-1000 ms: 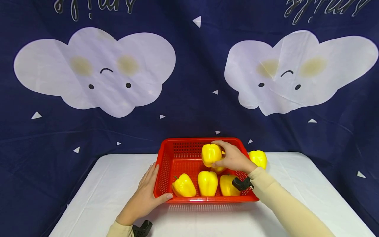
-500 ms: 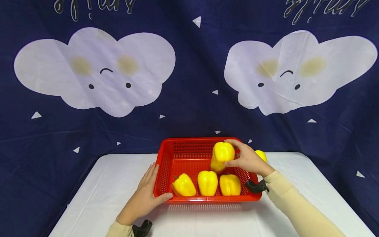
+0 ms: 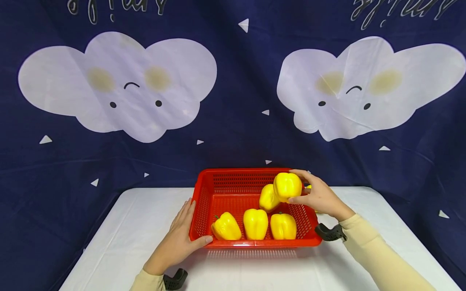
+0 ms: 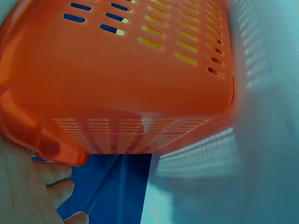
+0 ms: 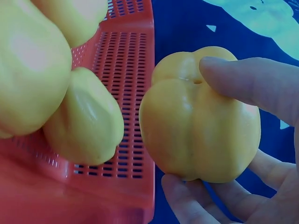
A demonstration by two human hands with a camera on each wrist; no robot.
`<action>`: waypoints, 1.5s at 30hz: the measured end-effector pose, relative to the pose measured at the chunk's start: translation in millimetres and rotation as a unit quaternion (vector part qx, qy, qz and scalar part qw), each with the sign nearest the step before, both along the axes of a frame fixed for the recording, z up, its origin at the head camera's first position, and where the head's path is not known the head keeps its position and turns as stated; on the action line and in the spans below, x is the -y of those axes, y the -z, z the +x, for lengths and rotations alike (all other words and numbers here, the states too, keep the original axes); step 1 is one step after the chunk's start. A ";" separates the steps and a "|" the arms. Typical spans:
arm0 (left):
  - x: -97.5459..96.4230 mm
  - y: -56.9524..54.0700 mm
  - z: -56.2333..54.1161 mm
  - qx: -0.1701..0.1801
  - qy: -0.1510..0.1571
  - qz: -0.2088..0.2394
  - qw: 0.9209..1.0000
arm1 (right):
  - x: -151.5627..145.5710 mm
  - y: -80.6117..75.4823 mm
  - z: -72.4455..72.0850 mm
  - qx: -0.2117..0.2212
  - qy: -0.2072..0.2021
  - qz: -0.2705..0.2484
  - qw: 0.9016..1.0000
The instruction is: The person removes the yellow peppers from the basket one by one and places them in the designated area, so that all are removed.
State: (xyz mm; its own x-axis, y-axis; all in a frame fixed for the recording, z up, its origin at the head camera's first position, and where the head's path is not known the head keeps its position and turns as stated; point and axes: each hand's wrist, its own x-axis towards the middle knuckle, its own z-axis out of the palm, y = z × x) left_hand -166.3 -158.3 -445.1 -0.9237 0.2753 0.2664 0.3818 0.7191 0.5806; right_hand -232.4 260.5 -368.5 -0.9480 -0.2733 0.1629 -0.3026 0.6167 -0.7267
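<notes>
My right hand (image 3: 322,198) grips a yellow bell pepper (image 3: 287,186) above the right part of the red plastic basket (image 3: 255,243). In the right wrist view the thumb presses on the lobed end of this bell pepper (image 5: 201,121), and the fingers support it from beneath. At the basket's left side rests my left hand (image 3: 177,238), fingers straight along the outer wall and thumb on the front corner rim. Inside the basket, bell peppers (image 3: 255,224) line the front, and another bell pepper (image 3: 268,198) lies behind them.
Beyond the basket's right wall, a further bell pepper (image 3: 308,187) is mostly hidden by my right hand. A white cloth covers the table (image 3: 145,214). Behind it hangs a dark blue curtain (image 3: 240,133) with printed clouds.
My right hand has carried its bell pepper rightwards, from over the middle of the basket towards its right wall. The bell pepper behind it now shows more. My left hand stays in place.
</notes>
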 end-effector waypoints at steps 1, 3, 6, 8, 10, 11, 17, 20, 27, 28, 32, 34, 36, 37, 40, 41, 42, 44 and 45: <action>0.1 -0.1 -0.2 0.000 0.000 0.001 1.000 | -2.1 0.0 0.7 0.000 0.001 -0.002 1.000; 0.1 0.2 -0.4 0.000 -0.001 0.000 1.000 | -6.2 -0.2 2.4 -0.002 0.003 -0.007 1.000; -0.1 0.3 -0.8 0.002 -0.001 0.001 1.000 | -11.8 -1.0 5.6 -0.003 0.008 -0.014 1.000; -0.3 0.4 -1.0 0.003 -0.002 0.000 1.000 | -15.4 -1.5 7.9 -0.003 0.010 -0.019 1.000; -0.4 0.3 -1.0 0.004 -0.002 0.001 1.000 | -18.9 -1.6 9.9 -0.003 0.011 -0.021 1.000; -0.4 0.3 -0.9 0.004 -0.003 0.001 1.000 | -20.8 -1.4 10.8 -0.002 0.011 -0.021 1.000; -0.1 0.8 -0.9 0.003 -0.003 0.002 1.000 | -33.3 2.5 14.3 0.004 0.013 -0.038 0.999; -0.2 1.0 -1.0 0.001 -0.002 0.003 1.000 | -39.9 5.5 14.8 0.004 0.018 -0.044 0.999; -0.2 -0.1 -0.3 0.002 -0.003 0.003 1.000 | -52.4 6.3 16.7 -0.005 0.025 -0.049 0.998; -0.2 -0.2 -0.1 0.003 -0.003 0.003 1.000 | -54.0 6.2 16.8 -0.007 0.027 -0.048 0.998; -0.1 -0.3 0.1 0.001 -0.002 0.001 1.000 | -60.5 8.2 16.3 -0.008 0.032 -0.053 0.998; -0.1 -0.3 0.1 0.001 -0.002 0.002 1.000 | -63.7 10.0 15.6 -0.009 0.033 -0.056 0.998; -0.1 -0.3 0.0 0.002 -0.002 0.003 1.000 | -67.0 11.9 14.9 -0.012 0.034 -0.058 0.998; -0.1 -0.2 0.0 0.003 -0.002 0.003 1.000 | -68.7 12.8 14.6 -0.014 0.035 -0.058 0.998; -0.2 -0.1 -0.1 0.006 -0.004 0.001 1.000 | -74.6 14.6 14.8 -0.021 0.039 -0.058 0.997; -0.2 -0.2 -0.1 0.007 -0.004 0.002 1.000 | -76.6 14.8 15.2 -0.023 0.041 -0.059 0.997; -0.3 -0.2 0.0 0.007 -0.004 0.001 1.000 | -78.5 15.0 15.7 -0.025 0.043 -0.060 0.997; -0.3 -0.5 0.1 0.008 -0.005 0.001 1.000 | -82.6 15.2 16.6 -0.032 0.045 -0.062 0.997; -0.3 -0.6 0.2 0.007 -0.005 0.001 1.000 | -84.5 15.5 16.8 -0.035 0.045 -0.063 0.996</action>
State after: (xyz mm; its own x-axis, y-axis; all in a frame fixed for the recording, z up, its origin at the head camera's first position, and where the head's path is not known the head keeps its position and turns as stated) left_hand -166.0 -157.9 -444.5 -0.9301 0.2659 0.2533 0.3662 0.7212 0.5880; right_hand -215.7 345.1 -384.0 -0.9529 -0.1609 0.2572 -0.3029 0.5483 -0.7795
